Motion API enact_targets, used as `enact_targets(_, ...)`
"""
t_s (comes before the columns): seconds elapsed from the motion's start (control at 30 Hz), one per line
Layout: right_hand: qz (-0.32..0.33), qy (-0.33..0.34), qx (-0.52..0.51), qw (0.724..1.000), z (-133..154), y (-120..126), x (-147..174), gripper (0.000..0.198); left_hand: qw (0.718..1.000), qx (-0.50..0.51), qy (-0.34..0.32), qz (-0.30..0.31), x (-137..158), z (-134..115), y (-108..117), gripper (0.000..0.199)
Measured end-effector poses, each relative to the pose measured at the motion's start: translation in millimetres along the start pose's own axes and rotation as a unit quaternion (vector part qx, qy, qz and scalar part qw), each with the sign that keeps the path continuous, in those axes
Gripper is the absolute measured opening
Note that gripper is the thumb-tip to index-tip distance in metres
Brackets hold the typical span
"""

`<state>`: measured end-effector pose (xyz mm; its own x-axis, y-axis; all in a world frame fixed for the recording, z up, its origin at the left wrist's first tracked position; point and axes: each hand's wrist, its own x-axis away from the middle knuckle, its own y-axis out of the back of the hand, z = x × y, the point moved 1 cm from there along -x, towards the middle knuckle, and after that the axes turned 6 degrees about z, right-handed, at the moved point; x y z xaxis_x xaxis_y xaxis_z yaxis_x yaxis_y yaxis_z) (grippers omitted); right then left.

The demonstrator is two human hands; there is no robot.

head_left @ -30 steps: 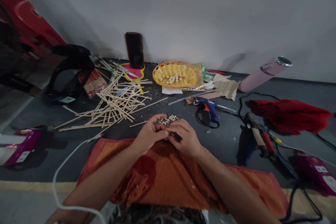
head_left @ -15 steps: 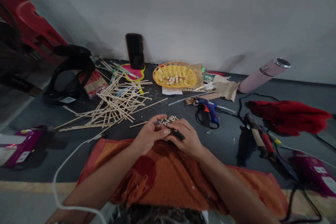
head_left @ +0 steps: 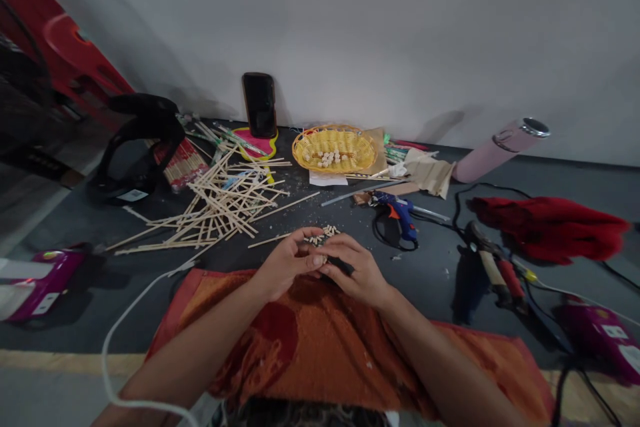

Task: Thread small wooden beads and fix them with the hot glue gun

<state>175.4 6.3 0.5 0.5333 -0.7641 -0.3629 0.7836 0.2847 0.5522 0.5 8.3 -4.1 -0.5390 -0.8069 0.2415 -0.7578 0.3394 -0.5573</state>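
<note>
Fingers of the right hand (head_left: 361, 275) have straightened since half a second ago, the black object there now hard to make out. Against one grey wall (head_left: 360, 33), one dark table (head_left: 430, 270) bears two purple boxes (head_left: 61, 270), one yellow basket (head_left: 345, 140) and one blue glue gun (head_left: 400, 213). Both hands meet at the fingertips, the left hand (head_left: 281, 268) pinching one small pale piece (head_left: 324, 259); the right's grip cannot be told. Just beyond lie short wooden pieces (head_left: 329, 232), too small to count.

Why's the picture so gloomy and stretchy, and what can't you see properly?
Head view: dim, greyish light, with a soft shadow on the wall beside the pink flask; head view: that flask leans outward, perhaps lens stretch; head view: what's between the left hand and right hand is too small and dark to tell.
</note>
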Motion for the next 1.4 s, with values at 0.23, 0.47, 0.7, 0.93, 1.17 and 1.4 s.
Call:
enact_targets(0.23, -0.007, -0.003, -0.002, 1.0, 0, 0, 0, 0.022, 1.0, 0.004, -0.005, 0.018, -1, 0, 1, 0.054)
enact_targets(0.47, -0.024, 0.008, -0.008, 1.0, -1, -5, 1, 0.022, 1.0, -0.008, -0.017, 0.016, -3, 3, 2, 0.054)
enact_targets(0.7, -0.039, 0.005, 0.025, 0.999, -2, -7, 1, 0.021, 1.0, -0.008, -0.022, 0.008, -2, 1, 0, 0.054)
enact_targets(0.93, -0.039, 0.009, 0.065, 0.997, -8, -7, 4, 0.026, 1.0, -0.013, -0.02, -0.015, -2, 1, -1, 0.055)
enact_targets(1.17, -0.04, -0.015, 0.044, 0.998, -8, -3, 4, 0.037, 0.998, 0.055, -0.024, -0.004, 1, -1, 1, 0.037)
enact_targets(1.4, -0.096, -0.05, 0.019, 0.994, -11, 2, 3, 0.02, 0.996, 0.089, -0.007, -0.018, 0, -6, 3, 0.022)
